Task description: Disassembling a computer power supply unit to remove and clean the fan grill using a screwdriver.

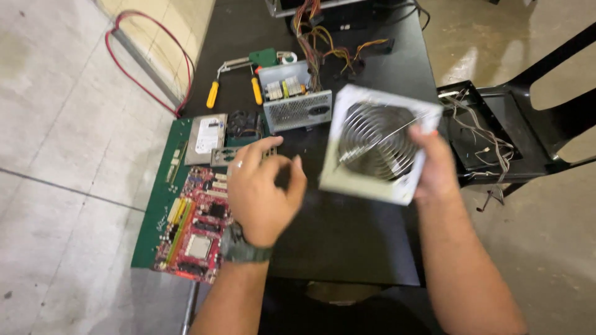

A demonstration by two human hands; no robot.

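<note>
Right hand (434, 162) clamped on the right edge of a grey power supply cover with round wire fan grille (377, 144), held up above the black desk (347, 236), tilted, grille side facing the camera. Left hand (264, 189) hovering over the desk just left of the cover, not touching it; grip half curled, fingers apart, nothing inside it. Dark wristwatch (244, 247) on the left wrist.

Under and left of the left hand, a red motherboard (195, 229) lying flat on a green mat (158, 205) at the near left part of the desk. Farther on the mat, a hard drive (207, 136) and beside it a small black fan (244, 123), a little blurred. Behind these, toward the far side, an opened power supply body (292, 99) with perforated side and a bundle of coloured wires (316, 37) rising from it. Two yellow-handled screwdrivers (213, 94) and probably a green tool (264, 58) at far left of it. Right of the desk, a black plastic chair (534, 118) carrying a black panel with thin grey cables (478, 124). Red cable (146, 62) on the floor at far left.
</note>
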